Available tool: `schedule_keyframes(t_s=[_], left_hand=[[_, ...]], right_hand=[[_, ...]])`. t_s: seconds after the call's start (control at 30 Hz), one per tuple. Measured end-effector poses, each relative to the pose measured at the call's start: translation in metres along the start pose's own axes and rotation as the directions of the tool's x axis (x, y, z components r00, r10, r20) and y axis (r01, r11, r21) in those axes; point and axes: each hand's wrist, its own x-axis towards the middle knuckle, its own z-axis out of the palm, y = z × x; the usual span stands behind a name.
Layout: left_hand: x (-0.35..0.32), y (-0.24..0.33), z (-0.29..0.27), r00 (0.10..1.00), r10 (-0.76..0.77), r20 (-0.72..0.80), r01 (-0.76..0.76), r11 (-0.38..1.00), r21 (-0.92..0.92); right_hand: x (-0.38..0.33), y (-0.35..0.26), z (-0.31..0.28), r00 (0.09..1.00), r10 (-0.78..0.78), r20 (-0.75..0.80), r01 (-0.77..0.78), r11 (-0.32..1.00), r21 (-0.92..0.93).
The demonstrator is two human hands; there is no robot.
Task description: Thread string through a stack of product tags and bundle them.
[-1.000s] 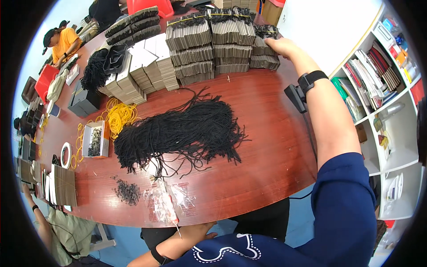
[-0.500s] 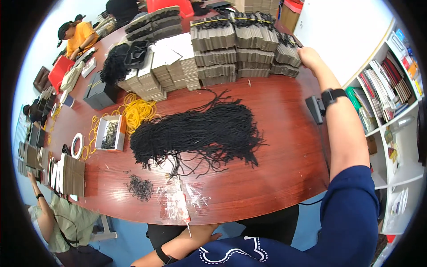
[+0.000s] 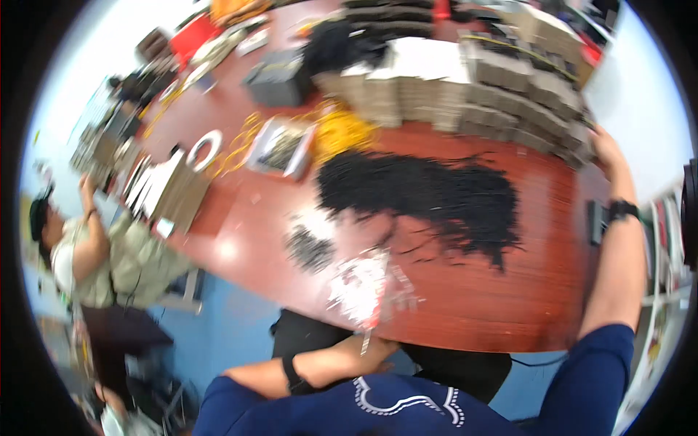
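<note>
At the right end of the long stacked row of grey-brown card bundles [image 3: 534, 102], my right hand [image 3: 605, 149] reaches out and touches the end bundle; its fingers are smeared and partly hidden. My left hand [image 3: 369, 352] lies low at the table's front edge, over my lap, its fingers too blurred to read. Just above it, a slim tool with a red part [image 3: 374, 314] juts past the edge from crumpled clear plastic [image 3: 356, 291]. A broad heap of black cords [image 3: 429, 189] spreads across the middle of the table. Left of the plastic sits a small dark pile of bits [image 3: 310, 247].
Yellow bands [image 3: 345, 131] lie beside a small open box [image 3: 280, 149] of little parts. Further left are a white tape ring [image 3: 205, 150] and stacked cards [image 3: 174, 192]. A black device [image 3: 598, 221] rests under my right forearm. Another person [image 3: 83, 247] works at the left.
The whole view has swung left, so the table's things sit further right and look blurred. My right hand stays at the bundles' end; my left hand stays low at the table edge.
</note>
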Motion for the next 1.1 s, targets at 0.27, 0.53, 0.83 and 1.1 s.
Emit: schedule_keyframes(t_s=[0.27, 0.53, 0.83, 1.1], left_hand=[[-0.009, 0.022, -0.025, 0.952, -0.201, 0.230, 0.228, 0.969, -0.097], [-0.108, 0.050, -0.102, 0.945, 0.159, 0.284, 0.011, 0.856, -0.517], [-0.108, -0.002, -0.282, 0.671, -0.369, -0.643, 0.064, 0.893, -0.445], [-0.033, -0.060, -0.376, 0.518, -0.415, -0.748, 0.463, 0.871, -0.163]], right_hand=[[0.029, 0.023, 0.017, 0.978, -0.037, -0.207, 0.060, 0.993, 0.105], [-0.117, -0.056, 0.032, 0.921, -0.074, -0.382, 0.219, 0.911, 0.349], [-0.349, -0.063, 0.156, 0.954, -0.252, -0.161, 0.289, 0.915, 0.280], [-0.366, -0.062, 0.178, 0.958, -0.148, -0.246, 0.252, 0.844, 0.474]])
